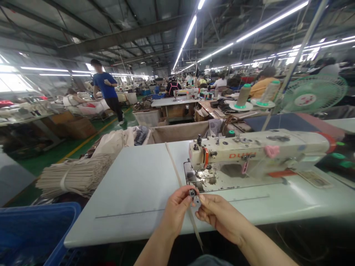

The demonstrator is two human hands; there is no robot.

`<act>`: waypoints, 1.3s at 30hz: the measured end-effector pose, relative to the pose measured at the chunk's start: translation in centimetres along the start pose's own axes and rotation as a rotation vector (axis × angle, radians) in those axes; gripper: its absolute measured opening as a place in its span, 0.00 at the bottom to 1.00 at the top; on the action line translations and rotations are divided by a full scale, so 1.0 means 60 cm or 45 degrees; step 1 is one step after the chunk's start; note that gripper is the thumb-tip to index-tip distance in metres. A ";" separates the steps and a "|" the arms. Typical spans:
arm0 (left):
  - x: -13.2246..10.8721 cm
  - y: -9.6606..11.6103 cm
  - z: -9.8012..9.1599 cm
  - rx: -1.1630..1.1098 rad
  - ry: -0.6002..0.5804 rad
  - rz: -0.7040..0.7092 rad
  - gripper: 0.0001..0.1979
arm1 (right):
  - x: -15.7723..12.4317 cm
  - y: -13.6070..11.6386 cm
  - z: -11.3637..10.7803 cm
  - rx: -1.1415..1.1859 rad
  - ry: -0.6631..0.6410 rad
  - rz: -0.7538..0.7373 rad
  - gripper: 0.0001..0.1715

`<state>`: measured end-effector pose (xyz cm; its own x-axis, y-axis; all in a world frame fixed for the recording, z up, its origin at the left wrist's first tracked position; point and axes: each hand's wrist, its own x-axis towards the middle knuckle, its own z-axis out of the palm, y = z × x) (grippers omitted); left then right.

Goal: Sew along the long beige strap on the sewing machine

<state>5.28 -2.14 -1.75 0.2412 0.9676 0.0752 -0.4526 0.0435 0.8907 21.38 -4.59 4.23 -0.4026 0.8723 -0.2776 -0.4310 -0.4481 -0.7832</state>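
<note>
I see a sewing factory: an industrial sewing machine point(260, 151) fills the right of the frame, 2 thread cones point(244, 95) above it. A 2nd sewing machine point(188, 93) and people at work point(173, 87) show mid-frame, and I see a fabric bundle point(74, 175) lower left and strip lights point(271, 21) under roof beams point(119, 40) up top.

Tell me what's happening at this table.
A person is handling two small round metal parts in front of an industrial sewing machine. The left grip pinches what looks like a bobbin case; the right grip pinches an apparent bobbin close beside it, though whether they touch is unclear. A narrow beige strip lies across the sewing table, passing beneath the hands.
</note>
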 end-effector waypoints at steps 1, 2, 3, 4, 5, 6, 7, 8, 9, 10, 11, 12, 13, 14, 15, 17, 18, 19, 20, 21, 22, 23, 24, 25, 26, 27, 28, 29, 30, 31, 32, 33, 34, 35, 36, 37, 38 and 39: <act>-0.001 0.001 -0.001 0.033 -0.023 -0.005 0.22 | 0.000 0.002 0.001 0.049 0.003 0.023 0.26; -0.003 0.001 -0.002 0.066 -0.042 -0.008 0.22 | 0.001 0.004 0.001 0.082 0.012 0.042 0.26; -0.004 0.001 -0.004 0.100 -0.057 -0.012 0.22 | 0.001 0.005 0.001 0.105 0.028 0.061 0.26; -0.006 0.002 -0.005 0.135 -0.068 -0.016 0.23 | 0.002 0.006 0.001 0.122 0.048 0.078 0.26; -0.009 0.003 -0.006 0.169 -0.077 -0.020 0.23 | 0.003 0.006 0.001 0.136 0.068 0.092 0.26; -0.012 0.005 -0.006 0.202 -0.085 -0.026 0.23 | 0.004 0.007 0.001 0.149 0.083 0.102 0.26; -0.015 0.008 -0.006 0.235 -0.097 -0.031 0.23 | 0.005 0.007 0.000 0.161 0.091 0.108 0.26; -0.018 0.013 -0.004 0.269 -0.116 -0.032 0.23 | 0.006 0.007 0.000 0.173 0.093 0.111 0.26; -0.020 0.018 -0.003 0.308 -0.137 -0.026 0.24 | 0.007 0.007 0.000 0.182 0.091 0.110 0.26; -0.023 0.023 -0.001 0.360 -0.160 -0.014 0.24 | 0.007 0.007 0.000 0.188 0.087 0.108 0.26; -0.025 0.029 0.001 0.425 -0.177 0.005 0.25 | 0.008 0.008 0.000 0.188 0.085 0.104 0.26; -0.027 0.035 0.003 0.504 -0.189 0.032 0.25 | 0.009 0.009 0.001 0.182 0.086 0.099 0.26; -0.028 0.039 0.004 0.591 -0.191 0.067 0.25 | 0.010 0.009 0.001 0.168 0.087 0.090 0.27; -0.029 0.043 0.005 0.681 -0.185 0.106 0.24 | 0.010 0.011 0.001 0.147 0.088 0.078 0.27; -0.029 0.045 0.004 0.761 -0.176 0.143 0.23 | 0.011 0.012 0.001 0.116 0.089 0.058 0.28; -0.029 0.045 0.002 0.852 -0.147 0.192 0.21 | 0.011 0.014 0.000 0.015 0.093 0.004 0.29; -0.028 0.043 0.001 0.851 -0.121 0.193 0.20 | 0.010 0.015 -0.002 -0.061 0.095 -0.027 0.30; -0.027 0.040 0.001 0.816 -0.089 0.175 0.19 | 0.010 0.015 -0.004 -0.157 0.097 -0.057 0.31; -0.025 0.036 0.001 0.747 -0.051 0.144 0.18 | 0.009 0.015 -0.006 -0.267 0.100 -0.087 0.32; -0.024 0.032 0.002 0.642 -0.012 0.104 0.18 | 0.008 0.014 -0.009 -0.377 0.108 -0.119 0.33; -0.022 0.029 0.003 0.508 0.024 0.063 0.18 | 0.008 0.011 -0.013 -0.473 0.121 -0.147 0.33; -0.020 0.026 0.006 0.358 0.054 0.024 0.19 | 0.007 0.009 -0.017 -0.540 0.142 -0.174 0.32; -0.019 0.025 0.008 0.209 0.075 -0.010 0.19 | 0.006 0.005 -0.020 -0.575 0.171 -0.196 0.32; -0.018 0.024 0.012 0.078 0.090 -0.040 0.20 | 0.006 0.001 -0.024 -0.582 0.205 -0.210 0.32; -0.017 0.025 0.015 -0.024 0.099 -0.065 0.20 | 0.006 -0.004 -0.027 -0.576 0.243 -0.224 0.33; -0.016 0.026 0.018 -0.090 0.099 -0.089 0.21 | 0.005 -0.008 -0.029 -0.576 0.278 -0.241 0.33; -0.017 0.027 0.020 -0.127 0.091 -0.113 0.21 | 0.005 -0.013 -0.030 -0.597 0.302 -0.263 0.33; -0.017 0.029 0.022 -0.143 0.075 -0.137 0.21 | 0.004 -0.018 -0.030 -0.638 0.315 -0.298 0.33; -0.018 0.030 0.024 -0.146 0.050 -0.164 0.21 | 0.004 -0.023 -0.029 -0.696 0.310 -0.347 0.32; -0.020 0.031 0.025 -0.140 0.015 -0.194 0.21 | 0.003 -0.028 -0.027 -0.768 0.284 -0.404 0.31; -0.022 0.031 0.026 -0.129 -0.027 -0.227 0.20 | 0.003 -0.031 -0.024 -0.852 0.241 -0.463 0.29; -0.024 0.031 0.028 -0.116 -0.073 -0.258 0.20 | 0.003 -0.034 -0.021 -0.943 0.193 -0.519 0.27; -0.026 0.031 0.029 -0.107 -0.117 -0.282 0.19 | 0.003 -0.036 -0.018 -1.042 0.156 -0.569 0.25; -0.028 0.031 0.030 -0.106 -0.152 -0.292 0.18 | 0.004 -0.037 -0.015 -1.151 0.135 -0.609 0.23; -0.030 0.031 0.031 -0.118 -0.173 -0.284 0.18 | 0.006 -0.037 -0.014 -1.259 0.129 -0.637 0.22; -0.031 0.031 0.033 -0.144 -0.176 -0.262 0.17 | 0.009 -0.036 -0.013 -1.355 0.132 -0.658 0.22; -0.032 0.032 0.033 -0.180 -0.162 -0.230 0.17 | 0.011 -0.034 -0.013 -1.427 0.138 -0.670 0.23; -0.032 0.034 0.034 -0.216 -0.139 -0.197 0.16 | 0.014 -0.033 -0.014 -1.469 0.146 -0.669 0.23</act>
<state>5.64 -4.41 0.81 0.4057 0.9140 -0.0001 -0.5386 0.2392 0.8079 22.56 -2.81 5.08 -0.3009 0.9300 0.2109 0.4566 0.3347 -0.8243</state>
